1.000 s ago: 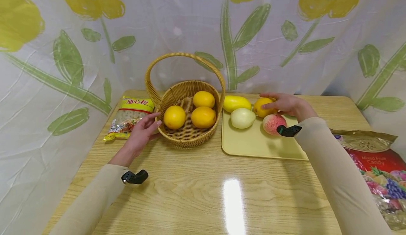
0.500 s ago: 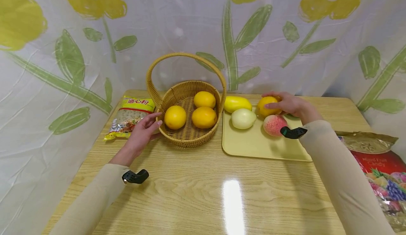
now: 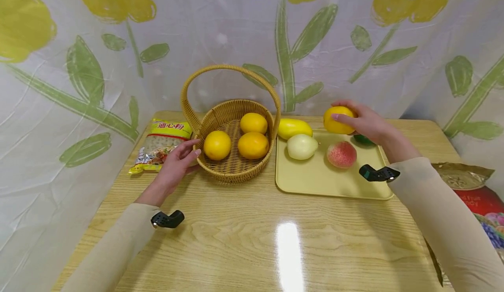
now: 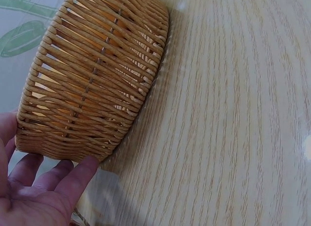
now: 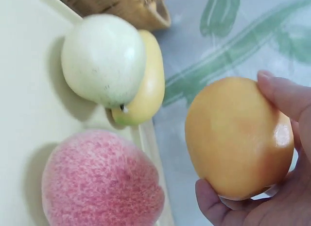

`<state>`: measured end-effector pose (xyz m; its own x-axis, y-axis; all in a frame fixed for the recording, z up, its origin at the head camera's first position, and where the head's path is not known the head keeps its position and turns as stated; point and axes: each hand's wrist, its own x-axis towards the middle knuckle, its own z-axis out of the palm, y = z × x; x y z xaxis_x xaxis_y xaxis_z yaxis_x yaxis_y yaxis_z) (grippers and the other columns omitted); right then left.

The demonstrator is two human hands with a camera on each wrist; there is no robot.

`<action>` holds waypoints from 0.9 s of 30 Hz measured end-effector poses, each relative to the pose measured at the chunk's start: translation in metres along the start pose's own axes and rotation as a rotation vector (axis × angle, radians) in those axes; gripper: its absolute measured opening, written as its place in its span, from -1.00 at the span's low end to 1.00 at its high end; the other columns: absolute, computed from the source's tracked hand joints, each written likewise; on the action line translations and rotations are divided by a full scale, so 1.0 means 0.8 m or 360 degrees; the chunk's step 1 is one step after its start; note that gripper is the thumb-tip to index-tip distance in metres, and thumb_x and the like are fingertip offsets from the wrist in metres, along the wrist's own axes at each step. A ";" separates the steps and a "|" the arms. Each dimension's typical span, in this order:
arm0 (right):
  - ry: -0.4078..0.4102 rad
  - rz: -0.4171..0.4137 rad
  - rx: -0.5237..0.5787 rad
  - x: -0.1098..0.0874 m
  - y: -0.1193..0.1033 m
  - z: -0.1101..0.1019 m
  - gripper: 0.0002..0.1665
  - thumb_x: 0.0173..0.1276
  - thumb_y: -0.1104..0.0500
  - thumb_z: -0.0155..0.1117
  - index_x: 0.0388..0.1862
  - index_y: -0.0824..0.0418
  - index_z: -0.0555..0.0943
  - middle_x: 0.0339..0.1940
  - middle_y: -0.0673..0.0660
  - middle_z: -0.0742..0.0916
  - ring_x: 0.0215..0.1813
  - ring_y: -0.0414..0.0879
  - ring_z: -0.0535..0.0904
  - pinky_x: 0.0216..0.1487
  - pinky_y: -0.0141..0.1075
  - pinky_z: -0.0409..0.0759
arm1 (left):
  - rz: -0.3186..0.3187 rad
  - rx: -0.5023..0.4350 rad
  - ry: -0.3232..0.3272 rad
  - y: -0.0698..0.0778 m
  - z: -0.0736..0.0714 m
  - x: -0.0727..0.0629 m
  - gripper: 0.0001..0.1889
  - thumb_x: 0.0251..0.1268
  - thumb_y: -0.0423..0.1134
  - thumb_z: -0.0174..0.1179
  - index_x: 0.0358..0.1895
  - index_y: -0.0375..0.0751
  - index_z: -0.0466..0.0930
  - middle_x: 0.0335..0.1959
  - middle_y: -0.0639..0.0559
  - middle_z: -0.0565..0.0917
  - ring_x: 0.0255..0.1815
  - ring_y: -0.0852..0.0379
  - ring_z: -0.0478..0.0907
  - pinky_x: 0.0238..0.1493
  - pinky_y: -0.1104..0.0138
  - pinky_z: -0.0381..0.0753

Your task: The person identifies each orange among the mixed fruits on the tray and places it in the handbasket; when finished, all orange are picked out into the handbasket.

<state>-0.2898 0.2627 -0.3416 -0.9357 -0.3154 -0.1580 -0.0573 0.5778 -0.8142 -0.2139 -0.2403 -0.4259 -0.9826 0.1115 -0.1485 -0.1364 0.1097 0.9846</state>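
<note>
My right hand (image 3: 370,123) holds an orange (image 3: 338,120) in the air above the back of the yellow tray (image 3: 315,184), thumb on one side and fingers on the other. The right wrist view shows the same orange (image 5: 238,138) in the grip. My left hand (image 3: 177,165) touches the left side of the wicker basket (image 3: 232,177). In the left wrist view its fairly straight fingers (image 4: 80,180) lie against the outer weave. Several oranges (image 3: 217,146) lie inside the basket.
On the tray are a peach (image 3: 341,155), a pale green pear-like fruit (image 3: 302,146), a long yellow fruit (image 3: 294,128) and a partly hidden dark green one (image 3: 363,140). A pasta bag (image 3: 161,141) lies left of the basket, a candy bag (image 3: 478,200) at right, partly covered by the sleeve.
My right hand has lifted the orange up off the tray and moved slightly right. More of the dark green fruit shows. The left hand and basket have stayed in place.
</note>
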 end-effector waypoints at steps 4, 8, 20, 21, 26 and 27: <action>0.0002 -0.0039 -0.0010 -0.019 -0.013 0.004 -0.34 0.48 -0.17 0.10 0.48 -0.03 0.28 0.20 0.22 0.47 -0.09 0.05 0.49 -0.17 -0.20 0.61 | 0.0006 0.0004 -0.0007 0.001 -0.001 -0.001 -0.41 0.52 -0.10 0.05 0.49 -0.20 0.17 0.53 -0.15 0.14 0.49 -0.06 0.13 0.27 -0.06 0.42; 0.0029 -0.0141 -0.0068 -0.040 -0.028 0.015 -0.39 0.48 -0.12 0.15 0.46 -0.07 0.36 0.15 0.17 0.52 -0.14 0.01 0.47 -0.22 -0.34 0.53 | 0.0004 0.0018 -0.0009 0.001 -0.001 -0.001 -0.41 0.51 -0.09 0.06 0.49 -0.20 0.17 0.53 -0.14 0.13 0.50 -0.04 0.11 0.26 -0.05 0.42; 0.0032 -0.0355 -0.0181 -0.076 -0.057 0.048 -0.45 0.44 0.04 0.25 0.39 -0.09 0.47 0.02 0.17 0.53 -0.02 0.01 0.30 -0.08 -0.15 0.42 | -0.0004 0.0039 0.0004 0.000 0.000 -0.001 -0.41 0.51 -0.07 0.05 0.49 -0.17 0.18 0.50 -0.16 0.20 0.44 -0.07 0.20 0.26 -0.05 0.43; 0.0029 -0.0365 -0.0184 -0.079 -0.060 0.051 -0.45 0.44 0.04 0.25 0.40 -0.08 0.47 0.03 0.17 0.52 -0.02 0.01 0.30 -0.08 -0.15 0.42 | -0.0006 0.0040 0.0004 0.000 0.000 -0.001 -0.41 0.51 -0.07 0.05 0.49 -0.17 0.18 0.50 -0.16 0.21 0.43 -0.07 0.21 0.26 -0.05 0.43; -0.0033 -0.0358 -0.0144 -0.090 -0.073 0.064 -0.41 0.44 0.00 0.25 0.43 -0.06 0.43 0.13 0.19 0.45 -0.02 0.06 0.35 -0.13 -0.15 0.51 | -0.0014 0.0036 0.0004 0.001 0.000 -0.002 -0.42 0.52 -0.07 0.04 0.49 -0.16 0.18 0.50 -0.15 0.21 0.43 -0.07 0.21 0.26 -0.05 0.42; -0.0047 -0.0351 -0.0145 -0.092 -0.075 0.067 -0.40 0.43 -0.02 0.25 0.43 -0.06 0.43 0.15 0.20 0.43 -0.02 0.08 0.36 -0.16 -0.15 0.54 | -0.0016 0.0037 0.0005 0.001 0.000 -0.002 -0.42 0.52 -0.07 0.04 0.49 -0.16 0.18 0.50 -0.14 0.21 0.43 -0.06 0.21 0.27 -0.05 0.42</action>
<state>-0.1985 0.2105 -0.3108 -0.8866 -0.4626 0.0005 -0.2913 0.5575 -0.7774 -0.2126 -0.2406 -0.4248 -0.9816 0.1072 -0.1579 -0.1432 0.1336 0.9806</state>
